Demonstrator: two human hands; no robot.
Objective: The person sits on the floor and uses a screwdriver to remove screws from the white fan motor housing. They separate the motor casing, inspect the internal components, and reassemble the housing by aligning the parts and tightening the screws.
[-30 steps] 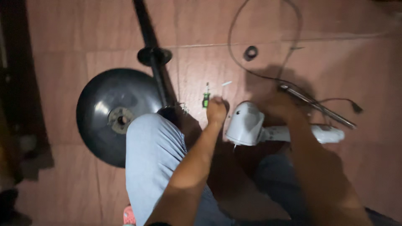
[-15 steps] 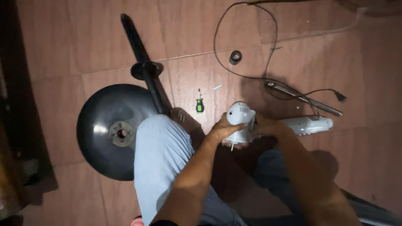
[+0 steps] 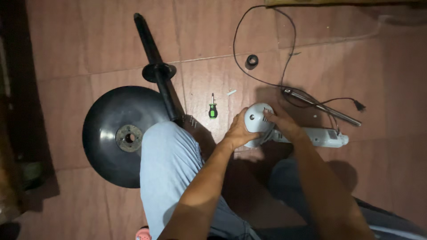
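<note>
Packages: none on the floor.
Signs: none in sight.
Screens: none.
Labels: one possible small label, a pale rectangular patch with dark marks, on the white fan neck housing near its right end, just below the thin black cord; too small to tell its colours apart.
Other surfaces: the white motor casing shows no sticker on the side facing up.
</note>
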